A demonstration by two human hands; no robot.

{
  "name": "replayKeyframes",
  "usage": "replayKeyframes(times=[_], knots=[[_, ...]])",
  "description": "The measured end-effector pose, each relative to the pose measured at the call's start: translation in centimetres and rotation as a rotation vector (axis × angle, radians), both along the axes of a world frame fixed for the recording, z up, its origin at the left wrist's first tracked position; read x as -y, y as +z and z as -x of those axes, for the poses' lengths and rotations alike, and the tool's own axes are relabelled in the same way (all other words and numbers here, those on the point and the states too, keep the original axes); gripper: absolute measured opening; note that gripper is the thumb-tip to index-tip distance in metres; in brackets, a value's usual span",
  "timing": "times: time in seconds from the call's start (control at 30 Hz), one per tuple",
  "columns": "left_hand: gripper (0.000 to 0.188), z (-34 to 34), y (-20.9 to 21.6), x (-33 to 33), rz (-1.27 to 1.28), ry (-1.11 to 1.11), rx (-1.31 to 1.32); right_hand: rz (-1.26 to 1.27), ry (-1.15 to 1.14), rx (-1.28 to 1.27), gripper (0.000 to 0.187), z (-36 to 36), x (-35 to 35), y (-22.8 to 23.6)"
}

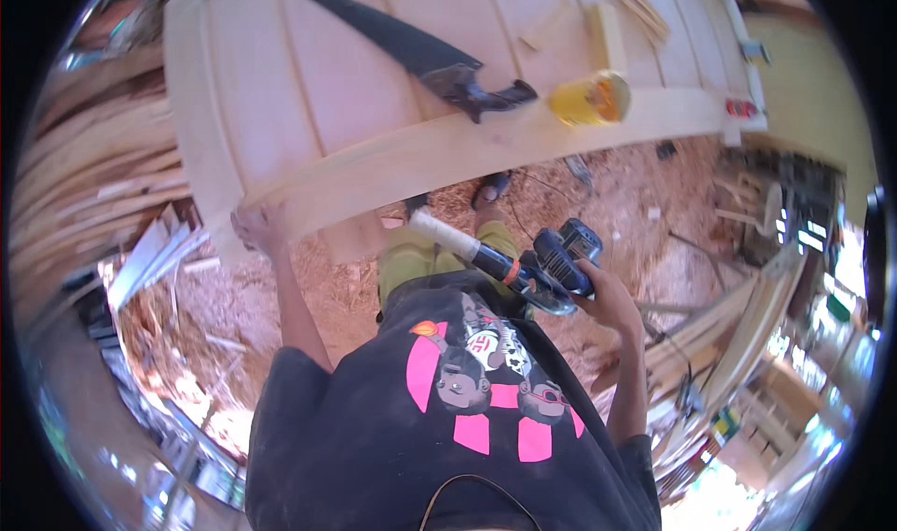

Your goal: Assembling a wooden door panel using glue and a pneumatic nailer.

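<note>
A large wooden panel with grooved boards and a framed edge lies in front of me. At its near left corner my left hand is closed around the edge, the fingers partly hidden. My right hand grips a black cordless power tool low in front of my body, off the panel's near edge. It has an orange band and a long pale tube pointing left; its exact kind I cannot make out. On the panel lie a black handsaw and a yellow cylindrical container on its side.
Wood offcuts lie at the panel's far right, and a small red object sits at its right edge. Stacked boards fill the left. More planks lean at the right. Wood shavings cover the floor.
</note>
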State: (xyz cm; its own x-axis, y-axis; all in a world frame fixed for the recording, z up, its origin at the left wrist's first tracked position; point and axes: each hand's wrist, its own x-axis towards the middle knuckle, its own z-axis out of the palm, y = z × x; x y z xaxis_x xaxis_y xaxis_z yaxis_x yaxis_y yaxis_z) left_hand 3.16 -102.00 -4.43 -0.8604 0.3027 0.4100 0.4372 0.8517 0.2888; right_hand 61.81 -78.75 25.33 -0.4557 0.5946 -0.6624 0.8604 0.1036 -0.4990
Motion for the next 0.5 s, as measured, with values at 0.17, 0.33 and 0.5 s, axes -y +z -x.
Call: replayKeyframes(times=[0.17, 0.33, 0.5], knots=[[0.019, -4.1, 4.1, -5.4, 0.003, -0.294, 0.274, -0.123, -0.101, -0.008, 0.055, -9.5, 3.9, -5.0], [0.022, -7.3, 4.5, -9.5, -0.017, -0.809, 0.414, -0.162, -0.272, 0.14, 0.058, -17.1, 8.8, -14.8], [0.023, -13.8, 6.7, -16.6, 0.191, -1.168, 0.234, -0.306, -0.614, -0.019, 0.057, -21.3, 13.4, -26.5]])
